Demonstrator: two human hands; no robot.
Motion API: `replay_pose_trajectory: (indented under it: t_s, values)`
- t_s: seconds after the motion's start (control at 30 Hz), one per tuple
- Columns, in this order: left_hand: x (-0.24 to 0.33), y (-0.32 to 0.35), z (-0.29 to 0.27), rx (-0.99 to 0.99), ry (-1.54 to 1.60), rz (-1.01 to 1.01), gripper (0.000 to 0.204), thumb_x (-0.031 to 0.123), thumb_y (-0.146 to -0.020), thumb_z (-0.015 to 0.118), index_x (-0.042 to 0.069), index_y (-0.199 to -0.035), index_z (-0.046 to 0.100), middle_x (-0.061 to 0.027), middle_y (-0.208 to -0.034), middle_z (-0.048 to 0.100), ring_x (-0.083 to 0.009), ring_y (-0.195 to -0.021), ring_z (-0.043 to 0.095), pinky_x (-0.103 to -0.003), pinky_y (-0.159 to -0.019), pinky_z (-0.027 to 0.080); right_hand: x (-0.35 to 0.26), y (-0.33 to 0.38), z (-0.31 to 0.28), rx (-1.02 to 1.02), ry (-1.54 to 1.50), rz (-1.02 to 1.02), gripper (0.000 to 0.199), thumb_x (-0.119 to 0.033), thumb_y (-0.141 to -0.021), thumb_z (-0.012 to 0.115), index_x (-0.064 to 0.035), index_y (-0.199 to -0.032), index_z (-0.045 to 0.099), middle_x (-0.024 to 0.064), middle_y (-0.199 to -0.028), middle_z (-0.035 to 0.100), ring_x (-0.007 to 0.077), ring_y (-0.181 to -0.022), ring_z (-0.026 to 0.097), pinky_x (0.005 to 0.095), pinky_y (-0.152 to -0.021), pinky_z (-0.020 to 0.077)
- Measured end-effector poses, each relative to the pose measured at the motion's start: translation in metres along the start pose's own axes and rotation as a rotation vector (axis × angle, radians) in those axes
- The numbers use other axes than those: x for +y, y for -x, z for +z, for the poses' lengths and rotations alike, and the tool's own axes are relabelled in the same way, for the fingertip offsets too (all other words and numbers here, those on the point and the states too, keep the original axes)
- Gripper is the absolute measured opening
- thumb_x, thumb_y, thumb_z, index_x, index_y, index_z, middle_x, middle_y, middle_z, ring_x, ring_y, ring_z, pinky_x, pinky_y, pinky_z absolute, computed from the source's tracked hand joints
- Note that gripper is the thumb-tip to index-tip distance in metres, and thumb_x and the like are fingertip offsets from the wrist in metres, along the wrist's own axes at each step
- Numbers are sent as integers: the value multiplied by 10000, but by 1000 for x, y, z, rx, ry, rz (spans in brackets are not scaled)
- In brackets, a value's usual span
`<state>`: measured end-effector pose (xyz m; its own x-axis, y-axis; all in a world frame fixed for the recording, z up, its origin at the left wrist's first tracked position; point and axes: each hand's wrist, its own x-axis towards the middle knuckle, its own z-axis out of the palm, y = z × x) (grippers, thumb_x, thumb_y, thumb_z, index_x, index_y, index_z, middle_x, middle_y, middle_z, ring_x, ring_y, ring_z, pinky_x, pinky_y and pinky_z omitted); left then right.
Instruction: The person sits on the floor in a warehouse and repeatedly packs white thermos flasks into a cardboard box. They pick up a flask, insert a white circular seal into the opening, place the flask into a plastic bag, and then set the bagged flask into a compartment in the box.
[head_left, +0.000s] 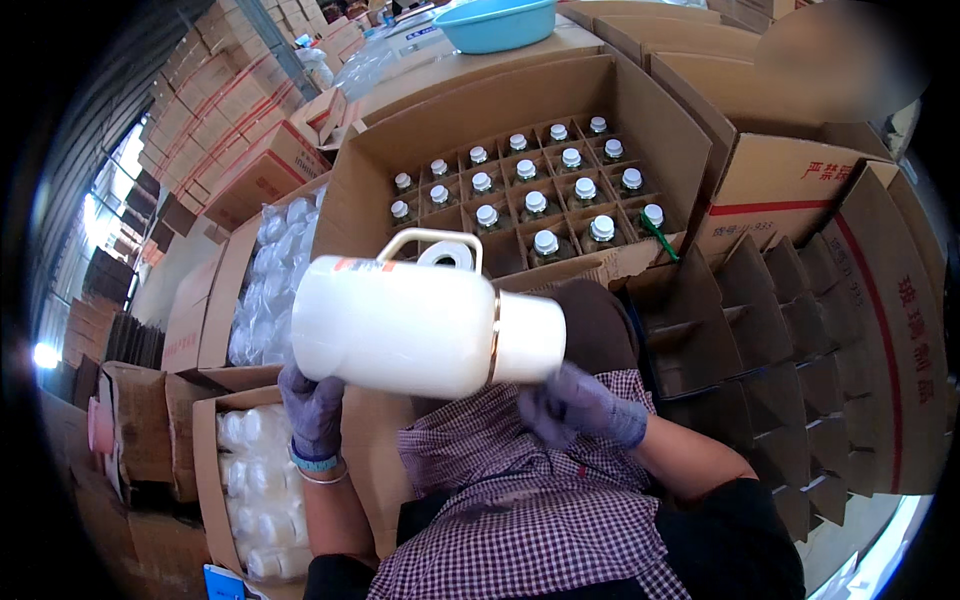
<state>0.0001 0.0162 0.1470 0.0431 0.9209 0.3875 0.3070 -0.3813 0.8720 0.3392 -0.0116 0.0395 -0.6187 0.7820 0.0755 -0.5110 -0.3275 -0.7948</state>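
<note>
Many brown boxes (225,120) stand in tall piles in this big room. Through my head camera I see a blue tub (500,28) on a flat brown top (575,42) at the back. A big open box (500,105) holds bottles (535,205) with white caps, each in its own little square. To the right, cardboard dividers (700,335) make more squares. Two boxes on the left hold white things (262,480), some in clear plastic. The white jug (400,325) lies sideways in the air above the checked apron (540,510). My left hand (315,410) has its fingers bent around the jug's bottom end. My right hand (590,408) is blurry beside the other end; I cannot tell how open its fingers are.
</note>
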Motion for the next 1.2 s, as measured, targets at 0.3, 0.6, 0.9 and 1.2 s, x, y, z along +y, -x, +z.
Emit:
replay_pose_trajectory:
  t_s: [0.3, 0.6, 0.9, 1.2]
  values:
    - [20, -29, 52, -399, -563, 167, 427, 350, -854, 749, -36, -1036, 725, -154, -998, 734, -256, -819, 712, -358, -746, 549, -43, 12, 12, 717, 935, -278, 266, -77, -831, 729, -6, -1075, 647, 111, -903, 674, 201, -795, 669, 344, -736, 529]
    - [-38, -99, 139, -671, -350, -101, 473, 493, -821, 752, 70, -1031, 732, -130, -944, 734, -291, -867, 721, -382, -769, 555, -39, -36, -2, 351, 1164, -476, 652, -282, -817, 718, -27, -1389, 536, 223, -1369, 553, 413, -1286, 505, 485, -1125, 364]
    - [-251, -140, 140, -440, -832, -47, 936, 517, -730, 828, 198, -1521, 441, -201, -1581, 336, -458, -1456, 297, -545, -1125, 373, -47, -44, -16, 329, 997, -403, 559, -205, -818, 672, -3, -1329, 564, 207, -1284, 588, 352, -1220, 559, 431, -1084, 410]
    - [-36, -68, 116, -333, 572, -226, 773, 595, -1056, 313, -67, -1436, 436, -184, -1381, 575, -265, -1253, 582, -383, -1054, 469, -93, -113, 7, 336, 1582, -628, 832, -298, -732, 840, -82, -1441, 462, 159, -1148, 599, 335, -1029, 644, 418, -921, 539]
